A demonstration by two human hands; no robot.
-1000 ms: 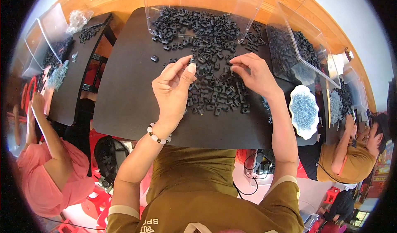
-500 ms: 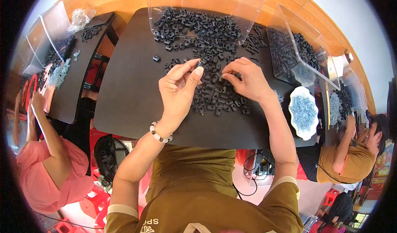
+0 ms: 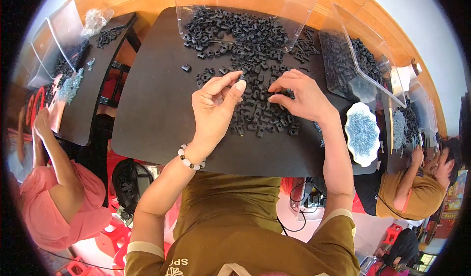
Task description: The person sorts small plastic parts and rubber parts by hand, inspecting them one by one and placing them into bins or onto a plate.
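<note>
The left hand [image 3: 214,103]'s fingers are pinching a small dark part [image 3: 242,77] above the desk [image 3: 147,119]; the right hand [image 3: 306,99] is reaching over black plastic pieces [image 3: 256,110], its grip unclear

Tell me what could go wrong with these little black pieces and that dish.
The left hand pinches a small dark piece, which might slip and get lost among the loose black pieces. The white dish of small blue bits sits near the right forearm; a knock could spill them.

Olive-brown short-sleeved shirt [image 3: 245,244], cream sleeve bands [image 3: 146,247], white chest print [image 3: 174,271]; white-and-dark bead bracelet [image 3: 186,162].
</note>
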